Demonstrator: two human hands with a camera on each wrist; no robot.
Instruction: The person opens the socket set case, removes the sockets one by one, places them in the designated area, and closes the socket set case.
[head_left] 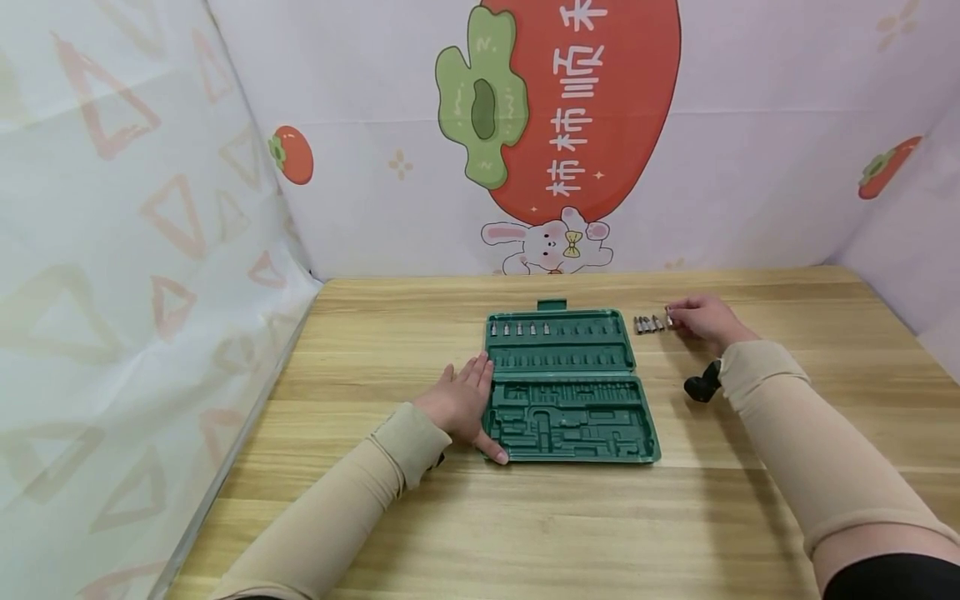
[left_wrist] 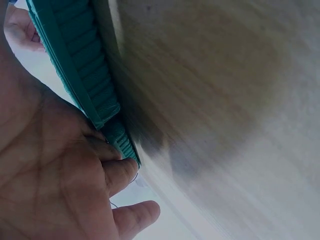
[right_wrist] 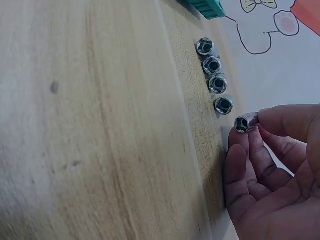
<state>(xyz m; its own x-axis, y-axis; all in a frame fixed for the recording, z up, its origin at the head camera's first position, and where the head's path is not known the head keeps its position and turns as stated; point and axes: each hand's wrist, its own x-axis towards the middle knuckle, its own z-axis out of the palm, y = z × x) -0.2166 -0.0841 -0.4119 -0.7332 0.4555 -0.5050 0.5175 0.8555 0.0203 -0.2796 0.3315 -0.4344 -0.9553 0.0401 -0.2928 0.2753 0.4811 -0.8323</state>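
An open green case [head_left: 570, 377] lies on the table, with several silver sockets [head_left: 520, 329] in the left part of its upper row. My left hand [head_left: 463, 404] rests with straight fingers along the case's left edge; in the left wrist view the palm [left_wrist: 55, 165] is beside the green edge [left_wrist: 80, 60]. Right of the case my right hand [head_left: 705, 319] pinches a small silver socket [right_wrist: 246, 122] between thumb and fingers. Next to it, several more sockets [right_wrist: 218, 84] lie in a row on the table.
The wooden table [head_left: 525, 533] meets a printed cloth backdrop [head_left: 360, 200] at its back edge, and white cloth [head_left: 135, 333] hangs along the left side. A black wrist-worn device [head_left: 702, 383] sits under the right wrist.
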